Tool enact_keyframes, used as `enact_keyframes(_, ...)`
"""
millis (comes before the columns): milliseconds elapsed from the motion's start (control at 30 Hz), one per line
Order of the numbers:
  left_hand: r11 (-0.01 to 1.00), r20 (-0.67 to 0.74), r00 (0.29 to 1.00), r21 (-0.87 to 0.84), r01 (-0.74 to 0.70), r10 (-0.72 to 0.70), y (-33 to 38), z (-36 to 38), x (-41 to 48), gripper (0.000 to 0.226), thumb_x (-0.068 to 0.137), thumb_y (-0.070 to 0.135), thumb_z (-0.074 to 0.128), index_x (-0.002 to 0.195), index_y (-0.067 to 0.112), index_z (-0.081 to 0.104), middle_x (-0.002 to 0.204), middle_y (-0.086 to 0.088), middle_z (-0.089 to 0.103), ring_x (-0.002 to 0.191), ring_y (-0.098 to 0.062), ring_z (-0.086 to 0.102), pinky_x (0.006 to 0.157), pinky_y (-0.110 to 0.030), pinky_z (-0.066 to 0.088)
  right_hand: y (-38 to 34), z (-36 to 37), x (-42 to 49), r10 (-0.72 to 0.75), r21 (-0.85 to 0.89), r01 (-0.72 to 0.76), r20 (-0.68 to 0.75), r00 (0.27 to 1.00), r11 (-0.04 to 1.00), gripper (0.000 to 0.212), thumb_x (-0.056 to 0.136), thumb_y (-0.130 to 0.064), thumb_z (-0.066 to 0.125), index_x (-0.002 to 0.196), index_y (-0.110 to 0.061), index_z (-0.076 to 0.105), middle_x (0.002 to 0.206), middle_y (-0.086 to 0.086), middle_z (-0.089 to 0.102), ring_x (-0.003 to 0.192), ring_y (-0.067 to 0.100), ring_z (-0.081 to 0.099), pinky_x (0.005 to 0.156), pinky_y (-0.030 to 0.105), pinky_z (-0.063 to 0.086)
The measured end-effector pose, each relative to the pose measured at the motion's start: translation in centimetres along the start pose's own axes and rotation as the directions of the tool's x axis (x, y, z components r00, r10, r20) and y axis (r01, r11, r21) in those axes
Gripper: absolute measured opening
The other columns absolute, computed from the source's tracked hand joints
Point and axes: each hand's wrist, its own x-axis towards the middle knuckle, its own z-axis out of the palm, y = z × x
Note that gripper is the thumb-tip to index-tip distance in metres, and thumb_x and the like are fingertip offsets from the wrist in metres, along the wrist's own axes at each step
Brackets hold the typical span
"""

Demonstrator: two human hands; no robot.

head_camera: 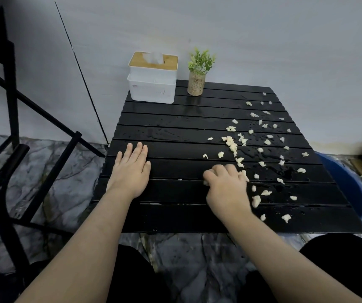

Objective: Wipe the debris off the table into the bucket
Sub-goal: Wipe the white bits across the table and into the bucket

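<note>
1. The person sits at a black slatted table [175, 132] whose surface glistens with water, and the sweeping step looks to be under way: the right hand [226, 186] rests on the slats with fingers curled loosely, its far edge touching the nearest pale crumbs, and a scrap peeks out by the thumb side. Whether it grips a cloth or tissue underneath I cannot tell.

2. The left hand [132, 169] lies flat and spread on the near-left slats, holding nothing, seemingly steadying the table.

3. The debris [232, 145], small cream-coloured soggy bits, is scattered over the right half of the table, thickest in a loose line running away from the right hand, thinner toward the far right corner. The left half is bare of it.

4. The blue bucket [350, 189] sits on the floor just beyond the table's right edge, mostly hidden by the tabletop; I cannot see what is in it.

5. My guess is that the next move calls for a steady push rightward, gathering crumbs toward that edge above the bucket. Wet bits may stick or drop between slats.

6. At the far left corner a white tissue box [152, 84] with a wooden lid shows a tissue poking up; beside it a small potted plant [196, 82] stands in a glass of gravel.
</note>
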Motion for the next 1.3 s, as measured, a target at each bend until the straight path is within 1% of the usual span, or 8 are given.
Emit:
enact_keyframes(233, 1.0, -0.001, 1.0, 0.002, -0.005, 0.005, 0.1, -0.1, 0.0, 0.052, 0.098, 0.032, 0.018, 0.147, 0.019, 0.006, 0.158, 0.003, 0.002, 0.146, -0.017, -0.006, 0.119, -0.038, -0.003, -8.0, 0.8, 1.4, -0.197, 0.1, 0.197, -0.019, 0.98, 0.975, 0.017, 0.061, -0.012, 0.073, 0.074, -0.018, 0.064, 0.078, 0.005, 0.062, 0.075, 0.028, 0.056, 0.058, 0.036, 0.045)
enact_keyframes(400, 1.0, -0.007, 1.0, -0.006, 0.0, 0.0, 0.0, 0.0, -0.1, 0.052, 0.098, 0.033, 0.016, 0.147, 0.02, 0.005, 0.158, 0.004, 0.0, 0.146, -0.016, -0.008, 0.119, -0.037, -0.004, -2.9, -0.5, 0.5, 0.032, 0.03, -0.034, 0.066, 0.997, 0.999, 0.025, 0.067, -0.005, 0.059, 0.089, -0.016, 0.062, 0.093, 0.01, 0.06, 0.091, 0.034, 0.052, 0.067, 0.041, 0.041)
enact_keyframes(533, 1.0, -0.005, 1.0, -0.008, 0.003, -0.003, 0.0, 0.1, 0.1, 0.052, 0.097, 0.033, 0.016, 0.147, 0.021, 0.005, 0.158, 0.005, 0.0, 0.146, -0.015, -0.008, 0.119, -0.038, -0.004, -5.2, -0.4, 1.1, -0.018, 0.047, 0.01, 0.161, 0.987, 0.999, 0.03, 0.085, -0.01, 0.047, 0.113, -0.021, 0.054, 0.117, 0.008, 0.048, 0.112, 0.031, 0.037, 0.082, 0.041, 0.036)
enact_keyframes(700, 1.0, -0.001, 1.0, -0.018, -0.001, 0.001, 0.0, 0.0, 0.0, 0.052, 0.097, 0.033, 0.017, 0.147, 0.021, 0.006, 0.158, 0.005, 0.001, 0.146, -0.015, -0.008, 0.119, -0.037, -0.004, -6.5, 0.5, 1.2, -0.115, 0.097, 0.111, 0.044, 0.992, 0.989, 0.026, 0.063, -0.008, 0.071, 0.085, -0.02, 0.064, 0.087, 0.008, 0.06, 0.083, 0.032, 0.054, 0.062, 0.04, 0.042)
enact_keyframes(967, 1.0, -0.011, 1.0, -0.028, 0.001, -0.001, 0.1, 0.0, 0.0, 0.052, 0.098, 0.033, 0.017, 0.147, 0.021, 0.006, 0.158, 0.005, 0.0, 0.145, -0.015, -0.008, 0.119, -0.037, -0.004, 2.9, -1.9, 1.0, 0.267, 0.017, -0.268, 0.039, 0.963, 0.963, 0.021, 0.081, -0.008, 0.051, 0.098, -0.018, 0.06, 0.111, 0.007, 0.054, 0.107, 0.031, 0.041, 0.083, 0.044, 0.039)
enact_keyframes(1067, 1.0, -0.008, 1.0, -0.028, 0.0, 0.0, 0.0, 0.0, 0.0, 0.052, 0.098, 0.033, 0.017, 0.147, 0.021, 0.006, 0.158, 0.005, 0.0, 0.145, -0.015, -0.009, 0.119, -0.037, -0.004, 0.0, -1.2, 1.8, 0.106, 0.233, -0.062, -0.18, 0.978, 0.97, 0.018, 0.078, -0.013, 0.054, 0.091, -0.018, 0.065, 0.103, 0.009, 0.062, 0.095, 0.036, 0.051, 0.071, 0.047, 0.05)
enact_keyframes(1167, 1.0, -0.015, 1.0, -0.024, -0.008, 0.008, 0.0, 0.0, 0.1, 0.052, 0.097, 0.033, 0.018, 0.147, 0.021, 0.007, 0.158, 0.005, 0.002, 0.146, -0.015, -0.007, 0.119, -0.038, -0.003, -3.8, 1.6, 0.8, -0.222, 0.275, 0.236, -0.08, 0.972, 0.932, 0.027, 0.088, -0.033, 0.046, 0.11, -0.028, 0.062, 0.13, 0.004, 0.057, 0.123, 0.032, 0.046, 0.095, 0.053, 0.039)
enact_keyframes(1300, 1.0, -0.012, 1.0, -0.021, 0.001, -0.001, -0.2, 0.2, 0.1, 0.052, 0.098, 0.034, 0.018, 0.147, 0.021, 0.007, 0.158, 0.005, 0.001, 0.145, -0.014, -0.008, 0.119, -0.037, -0.004, -0.7, 4.6, 4.1, -0.283, 0.222, 0.296, -0.088, 0.955, 0.929, 0.035, 0.081, -0.014, 0.056, 0.113, -0.025, 0.063, 0.128, 0.008, 0.06, 0.122, 0.035, 0.05, 0.1, 0.057, 0.036)
